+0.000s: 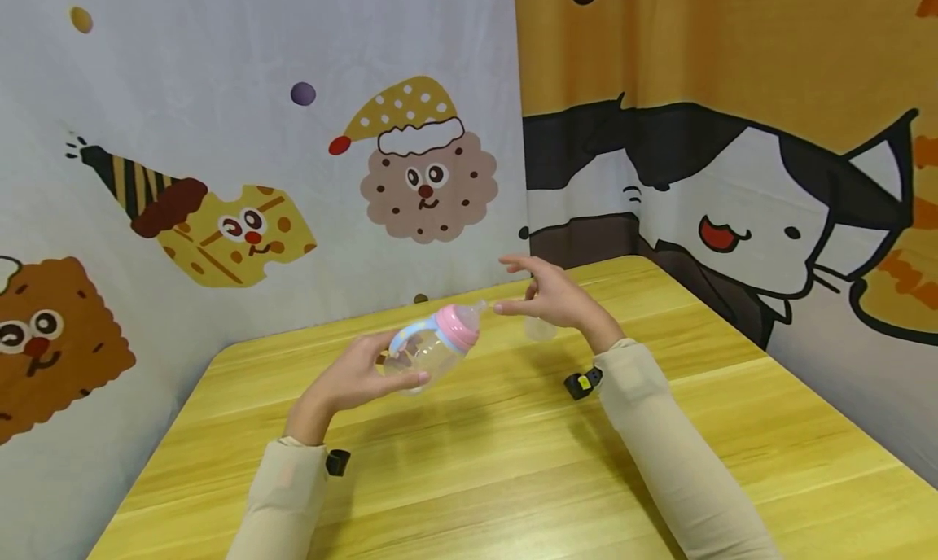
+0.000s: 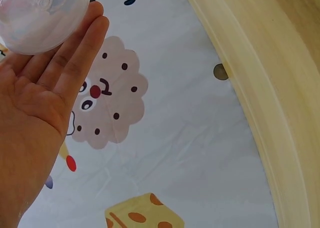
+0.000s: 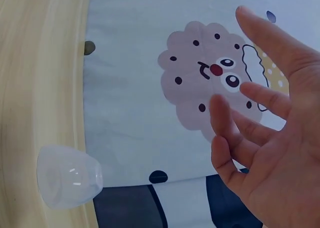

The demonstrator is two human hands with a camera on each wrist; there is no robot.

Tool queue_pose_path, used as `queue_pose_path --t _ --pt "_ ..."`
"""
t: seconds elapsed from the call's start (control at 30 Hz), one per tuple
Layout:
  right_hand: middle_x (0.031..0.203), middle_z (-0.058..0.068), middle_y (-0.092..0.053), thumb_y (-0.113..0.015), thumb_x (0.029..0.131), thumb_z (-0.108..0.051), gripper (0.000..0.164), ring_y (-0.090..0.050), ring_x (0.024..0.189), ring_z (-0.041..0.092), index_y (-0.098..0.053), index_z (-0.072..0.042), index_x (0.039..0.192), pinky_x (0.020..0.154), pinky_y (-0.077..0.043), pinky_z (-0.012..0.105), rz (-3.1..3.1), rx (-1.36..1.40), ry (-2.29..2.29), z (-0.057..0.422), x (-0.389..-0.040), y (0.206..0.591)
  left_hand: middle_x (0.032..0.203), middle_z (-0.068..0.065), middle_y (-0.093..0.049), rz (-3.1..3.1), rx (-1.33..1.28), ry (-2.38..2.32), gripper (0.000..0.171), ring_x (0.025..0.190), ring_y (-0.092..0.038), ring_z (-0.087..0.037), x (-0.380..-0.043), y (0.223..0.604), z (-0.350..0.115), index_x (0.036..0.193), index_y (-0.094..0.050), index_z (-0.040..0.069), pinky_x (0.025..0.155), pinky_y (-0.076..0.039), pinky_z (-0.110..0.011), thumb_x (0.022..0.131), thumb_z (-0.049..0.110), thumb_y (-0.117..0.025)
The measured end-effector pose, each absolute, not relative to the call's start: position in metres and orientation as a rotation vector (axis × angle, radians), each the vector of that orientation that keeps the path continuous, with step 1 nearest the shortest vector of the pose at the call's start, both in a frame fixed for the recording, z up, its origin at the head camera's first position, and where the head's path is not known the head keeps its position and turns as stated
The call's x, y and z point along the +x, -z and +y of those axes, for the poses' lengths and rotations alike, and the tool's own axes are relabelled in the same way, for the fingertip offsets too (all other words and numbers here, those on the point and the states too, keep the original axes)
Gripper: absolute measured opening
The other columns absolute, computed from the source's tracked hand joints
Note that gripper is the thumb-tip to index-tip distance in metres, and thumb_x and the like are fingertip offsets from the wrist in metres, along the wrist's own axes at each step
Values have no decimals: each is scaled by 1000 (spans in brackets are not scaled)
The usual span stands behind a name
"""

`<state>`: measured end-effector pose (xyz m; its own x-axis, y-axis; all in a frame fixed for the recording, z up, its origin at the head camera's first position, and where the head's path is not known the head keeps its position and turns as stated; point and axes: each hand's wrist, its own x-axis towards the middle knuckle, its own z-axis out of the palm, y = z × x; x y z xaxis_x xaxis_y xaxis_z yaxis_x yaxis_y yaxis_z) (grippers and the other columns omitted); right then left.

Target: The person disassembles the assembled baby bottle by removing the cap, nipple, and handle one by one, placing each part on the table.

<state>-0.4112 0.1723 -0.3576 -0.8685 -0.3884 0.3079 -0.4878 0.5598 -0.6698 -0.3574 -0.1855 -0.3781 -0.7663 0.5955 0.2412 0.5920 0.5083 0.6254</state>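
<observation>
My left hand holds a clear baby bottle above the table, thumb on the near side and fingers behind. The bottle has a pink collar, a light blue handle and a clear teat, and it tilts with the teat up to the right. In the left wrist view the round base of the bottle shows against the fingers. My right hand hovers just right of the teat with nothing in its grasp, fingers loosely spread. Behind it, a translucent bottle cap stands on the table, partly hidden in the head view.
The wooden table runs back to a white curtain with cartoon prints. At the right hangs an orange curtain with a cat print. A black wrist device sits at the right sleeve, another at the left.
</observation>
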Motion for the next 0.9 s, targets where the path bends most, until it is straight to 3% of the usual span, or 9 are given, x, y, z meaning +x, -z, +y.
queue_pose_path --t 0.17,0.9 --pt "152 15 -56 -86 91 -32 82 -65 90 23 -46 -17 160 82 -53 39 -2655 819 -1301 170 -408 355 121 4 -73 2718 1089 -1122 52 103 -70 -15 -358 378 -184 138 -67 18 89 -59 -38 93 39 -83" --pt "152 13 -56 -85 92 -22 76 -67 96 24 -48 -17 159 89 -55 41 -2594 1005 -1477 166 -408 350 121 2 -74 2701 1111 -1142 53 103 -69 -16 -357 374 -185 140 -66 16 88 -59 -39 94 36 -82"
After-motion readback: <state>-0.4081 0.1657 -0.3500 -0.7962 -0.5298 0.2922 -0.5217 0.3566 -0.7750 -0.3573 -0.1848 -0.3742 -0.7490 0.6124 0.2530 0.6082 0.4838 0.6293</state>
